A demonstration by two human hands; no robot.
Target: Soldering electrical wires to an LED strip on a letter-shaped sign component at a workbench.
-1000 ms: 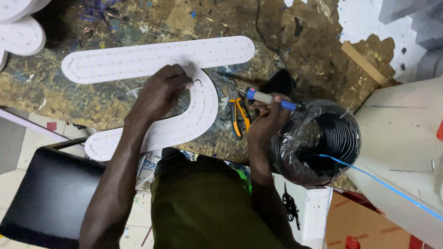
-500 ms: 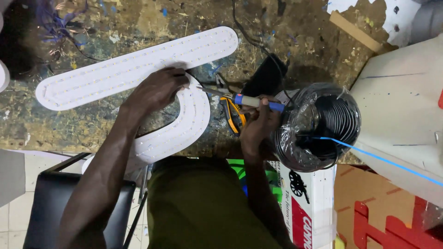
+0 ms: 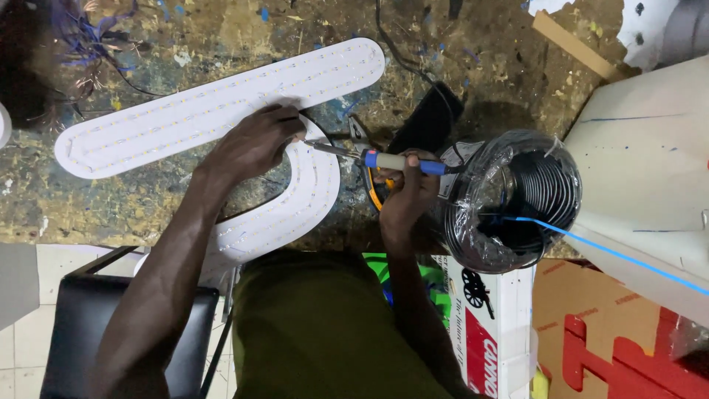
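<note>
Between the two hands, right at the bend of the white curved panel point(image 3: 310, 188), is where everything meets: the right hand point(image 3: 405, 193) is closed around the blue-and-beige handle of a soldering iron point(image 3: 384, 159), and the iron's long axis runs nearly level across the bench, handle toward the person's right, metal tip pointing left toward the other hand. The tip ends at the upper inner edge of the curve, just beside the fingertips of the left hand point(image 3: 255, 144), which lies palm down, fingers curled and pressing on the panel where it meets the long straight white panel point(image 3: 214, 107) (whether something thin is pinched under those fingers cannot be made out). So the joint lies to the left of the iron's grip, along the iron's own line, and the left hand is the nearer of the two to it, practically touching the spot. The curved panel sweeps down and back from there toward the person's body; the straight one slants up to the right, well beyond the tip. Just under the right hand a pair of orange-handled pliers point(image 3: 373, 193) lies on the stained workbench point(image 3: 458, 52), and close beside the right wrist stands a wrapped coil of black cable point(image 3: 517, 199) with a blue wire point(image 3: 613, 255) leading off to the right.
</note>
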